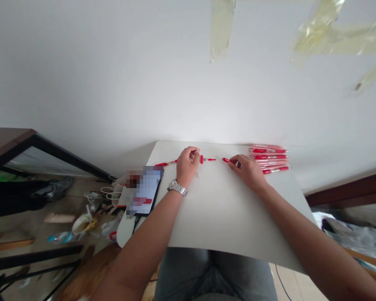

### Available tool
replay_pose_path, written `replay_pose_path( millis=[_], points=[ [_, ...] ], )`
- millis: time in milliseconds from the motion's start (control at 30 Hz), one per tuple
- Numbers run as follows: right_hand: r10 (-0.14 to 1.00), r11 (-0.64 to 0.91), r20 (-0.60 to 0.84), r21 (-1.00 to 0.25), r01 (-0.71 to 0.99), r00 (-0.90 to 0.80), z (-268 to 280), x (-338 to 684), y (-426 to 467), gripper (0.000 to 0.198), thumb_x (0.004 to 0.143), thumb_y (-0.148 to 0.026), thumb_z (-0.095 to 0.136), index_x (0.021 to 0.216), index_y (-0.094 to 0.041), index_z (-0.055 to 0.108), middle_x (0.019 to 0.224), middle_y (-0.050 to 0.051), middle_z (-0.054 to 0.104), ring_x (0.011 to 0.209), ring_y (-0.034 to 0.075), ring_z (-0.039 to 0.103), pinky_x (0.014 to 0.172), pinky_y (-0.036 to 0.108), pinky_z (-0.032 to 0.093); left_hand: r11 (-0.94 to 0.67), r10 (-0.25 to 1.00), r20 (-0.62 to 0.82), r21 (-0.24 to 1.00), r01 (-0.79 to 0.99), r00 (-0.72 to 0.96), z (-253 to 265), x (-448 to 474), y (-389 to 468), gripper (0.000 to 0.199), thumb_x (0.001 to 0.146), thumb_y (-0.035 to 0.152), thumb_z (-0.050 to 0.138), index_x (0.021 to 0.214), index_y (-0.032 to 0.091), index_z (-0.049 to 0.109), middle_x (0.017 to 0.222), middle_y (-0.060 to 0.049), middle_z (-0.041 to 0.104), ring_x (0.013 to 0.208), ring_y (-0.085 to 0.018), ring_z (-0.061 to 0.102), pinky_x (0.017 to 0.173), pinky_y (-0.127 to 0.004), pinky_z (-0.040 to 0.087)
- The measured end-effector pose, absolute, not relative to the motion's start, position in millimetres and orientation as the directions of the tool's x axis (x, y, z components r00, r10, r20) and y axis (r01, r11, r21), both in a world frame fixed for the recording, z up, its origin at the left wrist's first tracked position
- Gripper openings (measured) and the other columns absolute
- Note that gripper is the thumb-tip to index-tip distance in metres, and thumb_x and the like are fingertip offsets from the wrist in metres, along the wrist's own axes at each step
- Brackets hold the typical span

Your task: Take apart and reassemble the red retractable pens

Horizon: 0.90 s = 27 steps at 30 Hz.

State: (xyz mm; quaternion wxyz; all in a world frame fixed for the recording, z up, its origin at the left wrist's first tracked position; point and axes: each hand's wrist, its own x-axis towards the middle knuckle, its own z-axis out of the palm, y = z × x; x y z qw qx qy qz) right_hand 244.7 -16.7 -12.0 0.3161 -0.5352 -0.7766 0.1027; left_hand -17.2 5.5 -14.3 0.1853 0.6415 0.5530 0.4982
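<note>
My left hand (187, 164), with a metal watch on the wrist, rests over the back of the white table with its fingers curled together. Whatever lies between those fingertips is too small to make out. Just right of them are a small red piece (201, 159) and a short red stick-like part (212, 159), lying in a row. Between thumb and fingers, my right hand (246, 167) pinches a red pen part (226, 160) whose pale, clear end points left. Left of my left hand, a thin red and yellow item (166, 164) lies partly hidden behind it.
A pile of red pens (271, 158) lies at the table's (216, 209) back right. On the left edge is a phone (147, 192) with a cable. The wall (175, 83) stands directly behind. Floor clutter includes a cup (82, 224) and a bottle (61, 238).
</note>
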Motion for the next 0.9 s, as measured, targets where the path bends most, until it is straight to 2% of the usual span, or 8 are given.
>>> replay_pose_path(
  millis=[200,367,633,900],
  points=[
    [0.89,0.413,0.393,-0.476,0.777,-0.232,-16.4,244.0,-14.7,0.042,0.103,-0.054,0.054,0.1,-0.019,0.076,0.096,0.01,0.069,0.072,0.019,0.064,0.067,0.033,0.05,-0.274,0.904,0.403,0.8,0.534,-0.141,-12.5,-19.4,5.6,0.013,0.097,0.036,0.061,0.091,0.024,0.064,0.076,0.0,0.066,0.07,-0.016,0.061,0.069,-0.03,0.048],
    [0.888,0.42,0.389,-0.469,0.777,-0.245,-17.5,244.4,-14.6,0.044,0.103,-0.056,0.054,0.101,-0.02,0.078,0.096,0.01,0.069,0.074,0.021,0.064,0.07,0.036,0.051,-0.319,0.906,0.412,0.816,0.483,-0.098,-13.2,-18.2,5.1,0.019,0.098,0.037,0.06,0.085,0.024,0.058,0.071,0.002,0.061,0.066,-0.015,0.057,0.065,-0.029,0.045],
    [0.912,0.368,0.38,-0.595,0.714,-0.153,-13.2,245.3,-15.4,0.049,0.099,-0.065,0.055,0.104,-0.021,0.075,0.089,0.008,0.069,0.069,0.018,0.063,0.068,0.035,0.052,-0.298,0.915,0.381,0.862,0.411,-0.134,-16.5,-15.9,8.2,0.018,0.097,0.034,0.059,0.082,0.023,0.059,0.071,0.001,0.061,0.066,-0.015,0.057,0.063,-0.029,0.046],
    [0.905,0.376,0.401,-0.591,0.714,-0.145,-6.2,247.0,-16.5,0.039,0.1,-0.054,0.056,0.077,-0.022,0.057,0.069,0.001,0.059,0.061,0.015,0.051,0.059,0.03,0.04,-0.259,0.924,0.339,0.894,0.365,-0.175,-19.6,-17.2,11.9,0.014,0.094,0.028,0.06,0.081,0.022,0.06,0.073,0.001,0.063,0.067,-0.014,0.059,0.064,-0.028,0.048]
  ],
)
